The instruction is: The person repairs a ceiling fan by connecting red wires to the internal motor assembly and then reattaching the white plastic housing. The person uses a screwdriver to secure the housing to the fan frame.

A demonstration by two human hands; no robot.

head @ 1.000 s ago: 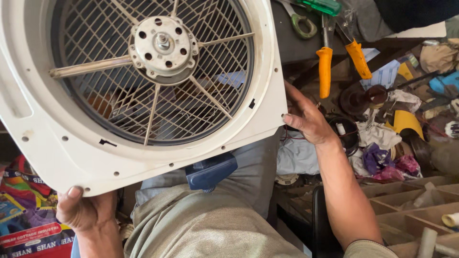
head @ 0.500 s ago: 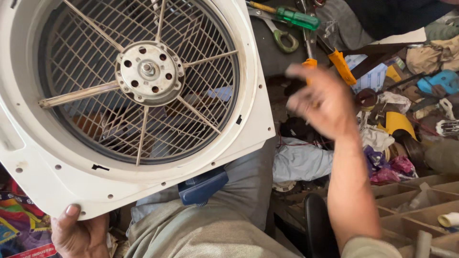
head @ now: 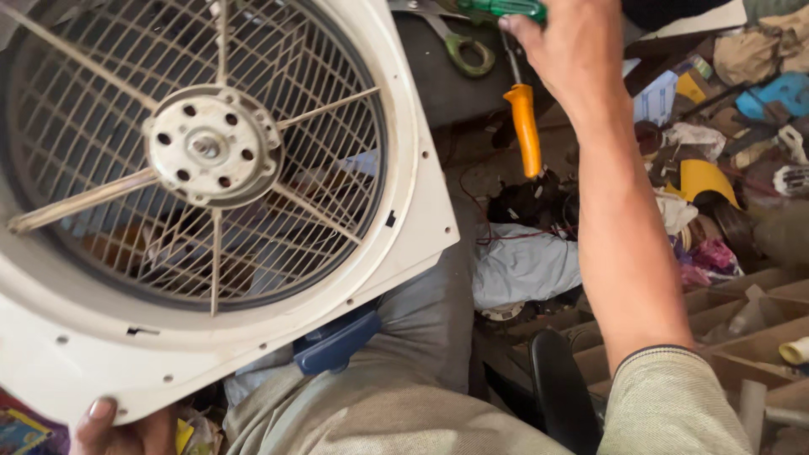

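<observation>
A white square fan housing (head: 417, 211) with a round wire grille rests tilted on my lap, and a pale round hub plate (head: 211, 147) sits at the grille's middle. My left hand (head: 118, 425) grips the housing's lower left edge, thumb on top. My right hand (head: 573, 50) is stretched out to the top of the view, off the housing. Its fingertips touch a green-handled screwdriver (head: 506, 8) on the dark bench. The back of the hand hides whether the fingers are closed around it.
An orange-handled tool (head: 524, 126) and green-handled scissors (head: 468, 50) lie by the right hand. A blue plastic part (head: 333, 341) pokes out under the housing. Rags, wires and small parts crowd the right side, above wooden compartments (head: 742, 320).
My right hand left the housing's right edge and rose to the green-handled screwdriver at the top. The housing shifted left and down in view. My left hand kept its grip.
</observation>
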